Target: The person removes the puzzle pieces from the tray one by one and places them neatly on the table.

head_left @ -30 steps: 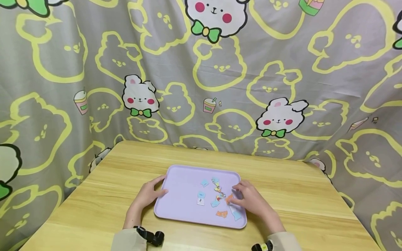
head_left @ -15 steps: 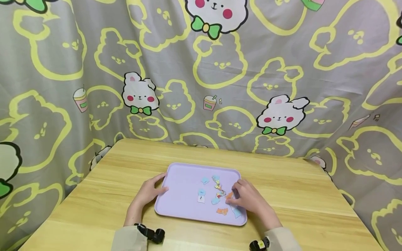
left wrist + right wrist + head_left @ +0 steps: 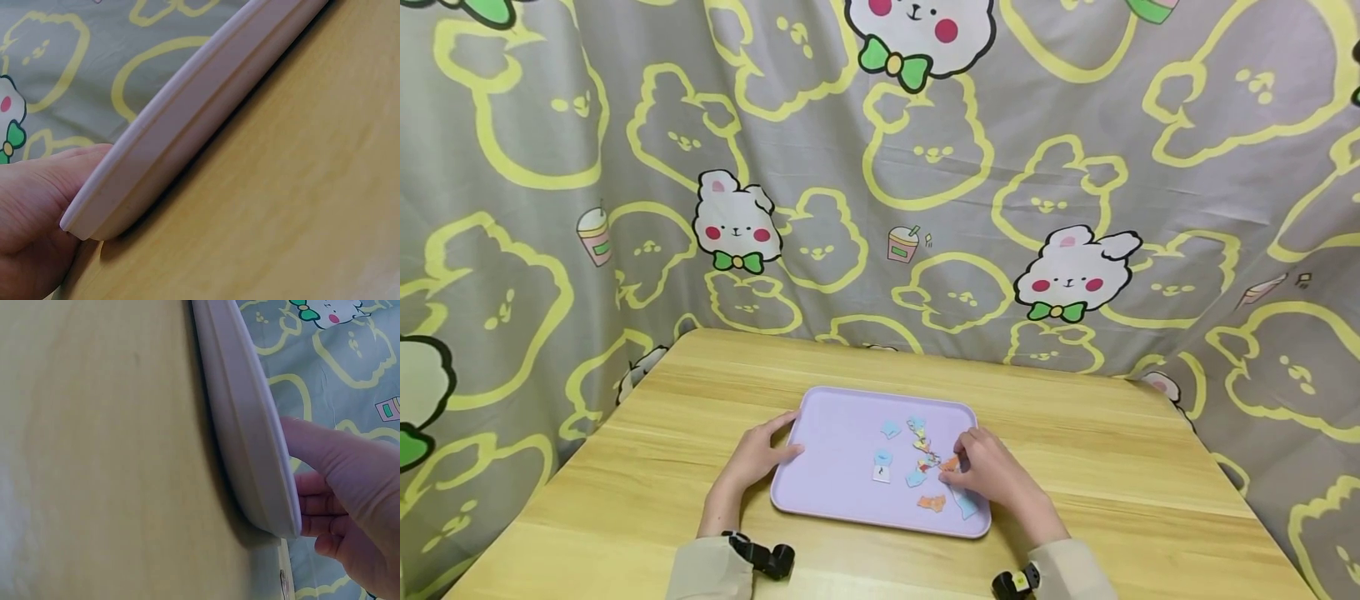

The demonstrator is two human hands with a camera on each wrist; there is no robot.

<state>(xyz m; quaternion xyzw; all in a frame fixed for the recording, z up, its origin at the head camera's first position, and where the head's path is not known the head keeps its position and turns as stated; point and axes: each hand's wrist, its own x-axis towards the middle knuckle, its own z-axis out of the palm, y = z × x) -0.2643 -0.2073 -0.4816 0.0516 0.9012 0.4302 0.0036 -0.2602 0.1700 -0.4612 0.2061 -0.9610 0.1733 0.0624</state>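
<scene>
A lilac tray [image 3: 835, 437] lies on the wooden table. My left hand [image 3: 756, 458] grips its left rim, thumb over the inside edge; in the left wrist view the hand [image 3: 40, 206] is partly behind the tray wall [image 3: 181, 125]. Over the right side, my right hand [image 3: 996, 473] pinches an orange puzzle piece [image 3: 951, 464], mostly covered by the fingers. Below it are a light-blue piece [image 3: 964, 502] and another orange piece [image 3: 932, 503]. In the right wrist view, the tray wall [image 3: 244, 419] hides the fingertips of the right hand [image 3: 356, 487].
Several small multicoloured pieces [image 3: 919, 433] form a loose line left of the right hand. Farther left lie light-blue pieces [image 3: 891, 429] and a white piece [image 3: 881, 473] with a dark mark. A printed curtain [image 3: 835, 167] hangs behind the table [image 3: 700, 392].
The right hand's fingers have come together on the orange piece, and the hand has shifted slightly left. The left hand stays on the tray rim.
</scene>
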